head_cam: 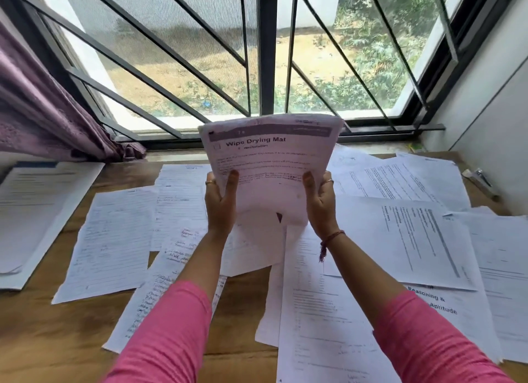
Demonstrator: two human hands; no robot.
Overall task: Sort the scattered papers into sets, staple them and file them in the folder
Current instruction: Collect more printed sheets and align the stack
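Item: white printed paper stack headed "Wipe Drying Mat" (271, 165). We grip it upright, left hand (221, 202) and right hand (321, 204) curled round its lower edges. Loose white sheets (111, 245) lie below our grip.

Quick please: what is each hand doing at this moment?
Left hand: grips the left edge of the Wipe Drying Mat papers.
Right hand: grips their right edge.
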